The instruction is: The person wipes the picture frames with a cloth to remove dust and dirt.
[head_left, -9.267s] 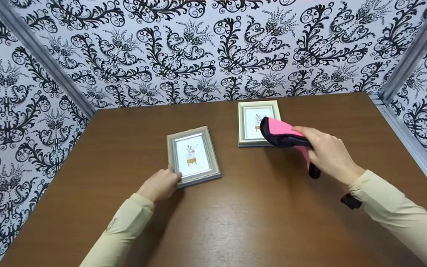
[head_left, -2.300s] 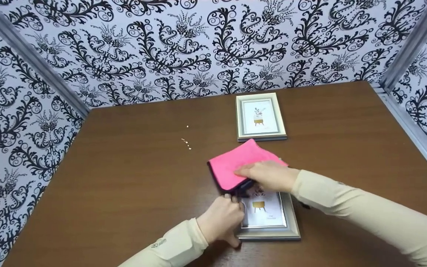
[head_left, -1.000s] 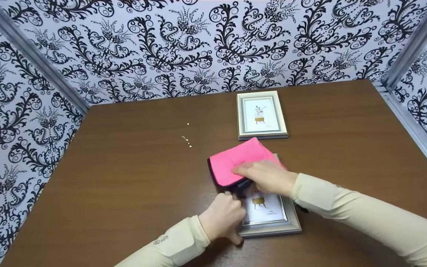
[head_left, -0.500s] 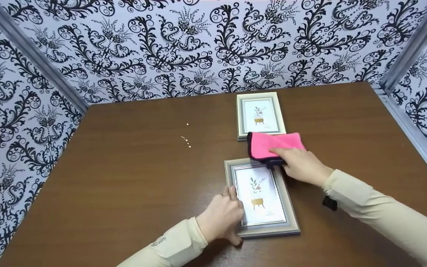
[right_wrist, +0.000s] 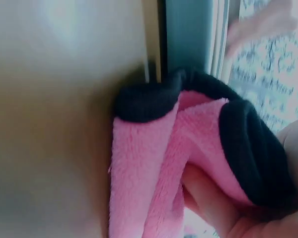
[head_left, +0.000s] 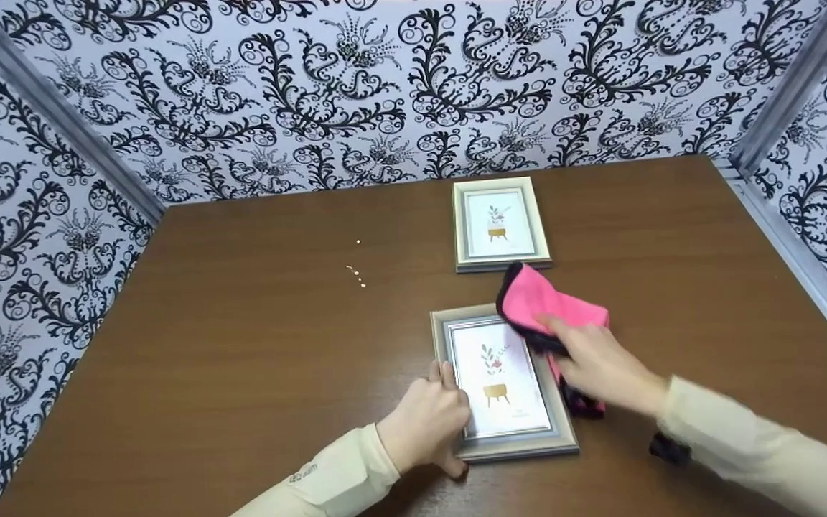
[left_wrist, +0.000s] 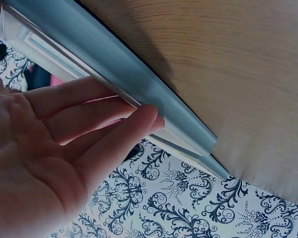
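Note:
My left hand (head_left: 424, 420) holds the near picture frame (head_left: 564, 431) at its lower left, fingers along the left side and thumb by the front corner. In the left wrist view, fingertips (left_wrist: 146, 116) touch the frame's grey-blue side (left_wrist: 139, 82). My right hand (head_left: 604, 366) grips a folded pink cloth (head_left: 539, 298) with black edging over the frame's upper right edge. Part of the cloth hangs down outside that edge. In the right wrist view, fingers (right_wrist: 208, 198) are tucked into the pink cloth (right_wrist: 139, 168), which lies against the frame's side (right_wrist: 188, 39).
A second picture frame (head_left: 539, 244) with a similar plant picture lies flat farther back, just beyond the cloth. Several small white specks (head_left: 357, 274) dot the brown table (head_left: 241, 323) left of the frames. Patterned walls (head_left: 349, 93) border the back and sides.
The near frame has shifted right and nearer since the oldest view, and white specks now show. Lately the cloth has gone from the frame's top left to its right edge; my left hand stays put.

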The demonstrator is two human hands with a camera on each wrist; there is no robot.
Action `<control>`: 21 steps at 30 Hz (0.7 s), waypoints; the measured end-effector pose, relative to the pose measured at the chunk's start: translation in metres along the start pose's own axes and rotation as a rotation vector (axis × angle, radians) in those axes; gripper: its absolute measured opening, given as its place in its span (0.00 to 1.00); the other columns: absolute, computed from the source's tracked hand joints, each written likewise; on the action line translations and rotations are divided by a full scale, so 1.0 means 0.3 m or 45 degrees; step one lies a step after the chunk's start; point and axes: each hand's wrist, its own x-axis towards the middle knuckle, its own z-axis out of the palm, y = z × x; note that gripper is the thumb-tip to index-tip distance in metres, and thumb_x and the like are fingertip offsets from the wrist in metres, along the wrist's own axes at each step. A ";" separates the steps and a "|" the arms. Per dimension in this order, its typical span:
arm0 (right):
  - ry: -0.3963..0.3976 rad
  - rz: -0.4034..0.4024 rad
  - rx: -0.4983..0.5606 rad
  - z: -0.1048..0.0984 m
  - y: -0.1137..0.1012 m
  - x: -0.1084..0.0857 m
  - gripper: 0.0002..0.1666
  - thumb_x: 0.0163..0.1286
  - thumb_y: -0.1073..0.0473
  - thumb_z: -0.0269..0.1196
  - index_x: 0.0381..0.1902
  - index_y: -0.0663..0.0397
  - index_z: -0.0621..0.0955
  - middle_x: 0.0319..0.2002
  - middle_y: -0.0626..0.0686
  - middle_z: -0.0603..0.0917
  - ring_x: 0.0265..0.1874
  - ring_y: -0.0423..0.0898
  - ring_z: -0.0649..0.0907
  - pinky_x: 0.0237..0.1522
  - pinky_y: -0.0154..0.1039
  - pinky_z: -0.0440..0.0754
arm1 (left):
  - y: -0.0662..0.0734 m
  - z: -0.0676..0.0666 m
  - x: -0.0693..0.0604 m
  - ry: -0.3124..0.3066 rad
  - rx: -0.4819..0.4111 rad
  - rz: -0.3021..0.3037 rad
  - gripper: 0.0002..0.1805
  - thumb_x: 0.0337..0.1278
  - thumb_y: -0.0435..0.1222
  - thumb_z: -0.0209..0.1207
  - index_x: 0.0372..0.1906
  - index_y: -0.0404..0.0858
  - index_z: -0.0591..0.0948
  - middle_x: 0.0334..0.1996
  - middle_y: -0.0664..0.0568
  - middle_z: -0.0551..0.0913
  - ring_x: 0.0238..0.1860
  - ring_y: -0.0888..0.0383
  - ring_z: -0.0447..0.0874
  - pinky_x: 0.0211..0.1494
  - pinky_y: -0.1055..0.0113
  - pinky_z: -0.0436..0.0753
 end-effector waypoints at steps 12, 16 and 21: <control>0.081 -0.121 -0.155 0.028 -0.061 -0.110 0.31 0.51 0.75 0.59 0.57 0.74 0.75 0.39 0.64 0.84 0.23 0.39 0.80 0.28 0.37 0.83 | 0.000 -0.006 -0.006 0.040 0.040 0.031 0.49 0.21 0.73 0.65 0.41 0.33 0.86 0.45 0.28 0.80 0.45 0.37 0.83 0.23 0.66 0.82; 0.054 -0.032 -0.094 0.014 -0.016 -0.018 0.32 0.52 0.76 0.59 0.58 0.76 0.72 0.38 0.68 0.83 0.21 0.41 0.81 0.24 0.31 0.81 | 0.002 -0.014 -0.003 0.019 0.037 0.048 0.49 0.23 0.73 0.65 0.42 0.33 0.86 0.46 0.27 0.79 0.45 0.37 0.83 0.25 0.65 0.83; 0.061 0.004 -0.035 -0.005 0.062 0.123 0.29 0.56 0.74 0.60 0.58 0.73 0.73 0.34 0.63 0.83 0.18 0.41 0.79 0.20 0.32 0.78 | 0.002 -0.015 -0.004 0.020 0.007 0.052 0.42 0.24 0.72 0.66 0.33 0.37 0.87 0.46 0.26 0.78 0.45 0.37 0.82 0.27 0.66 0.83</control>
